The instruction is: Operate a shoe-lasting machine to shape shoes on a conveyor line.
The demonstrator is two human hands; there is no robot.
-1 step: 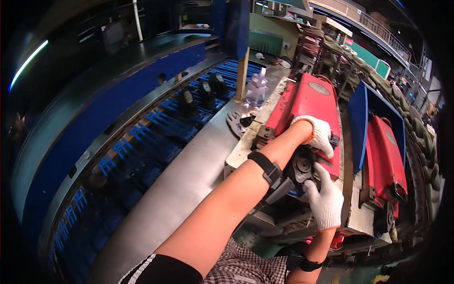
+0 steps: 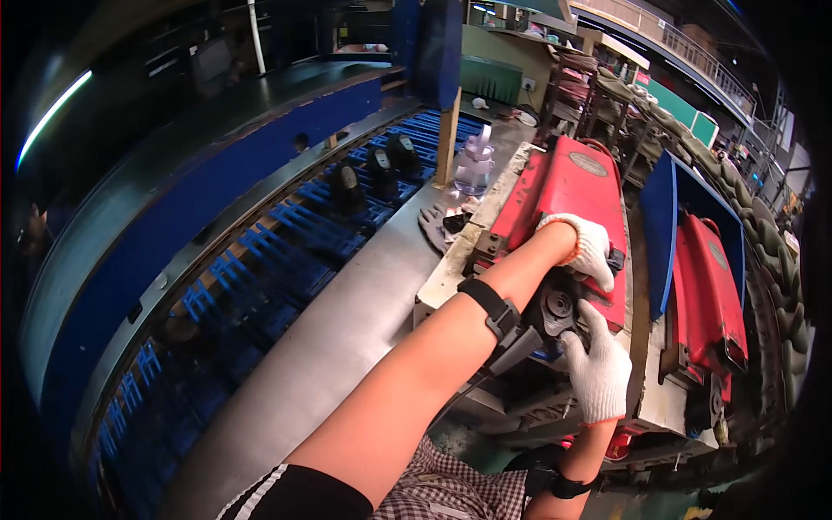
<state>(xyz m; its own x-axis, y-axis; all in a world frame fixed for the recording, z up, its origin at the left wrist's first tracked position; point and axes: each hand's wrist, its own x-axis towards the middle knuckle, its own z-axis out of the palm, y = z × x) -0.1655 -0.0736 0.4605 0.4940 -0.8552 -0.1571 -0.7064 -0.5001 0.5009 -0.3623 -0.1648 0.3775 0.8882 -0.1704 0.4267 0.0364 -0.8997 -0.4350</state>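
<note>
Both my hands wear white knitted gloves and work at the front end of a red-covered machine (image 2: 582, 182). My left hand (image 2: 593, 251) bends down over the machine's front beside a small black knob, its fingers curled; whatever they grip is hidden. Below it sits a dark part with a ringed round face (image 2: 557, 303). My right hand (image 2: 600, 368) is at that part's lower right side, thumb and index finger stretched apart, the thumb tip touching or nearly touching its edge. The other right fingers are hidden behind the hand.
A second red machine (image 2: 706, 286) with a blue side panel (image 2: 659, 230) stands at right. Left of me runs a metal ledge (image 2: 334, 316) beside blue rollers, with several dark shoe-like forms on them. A clear bottle (image 2: 474, 165) and a grey glove (image 2: 432, 228) rest beyond.
</note>
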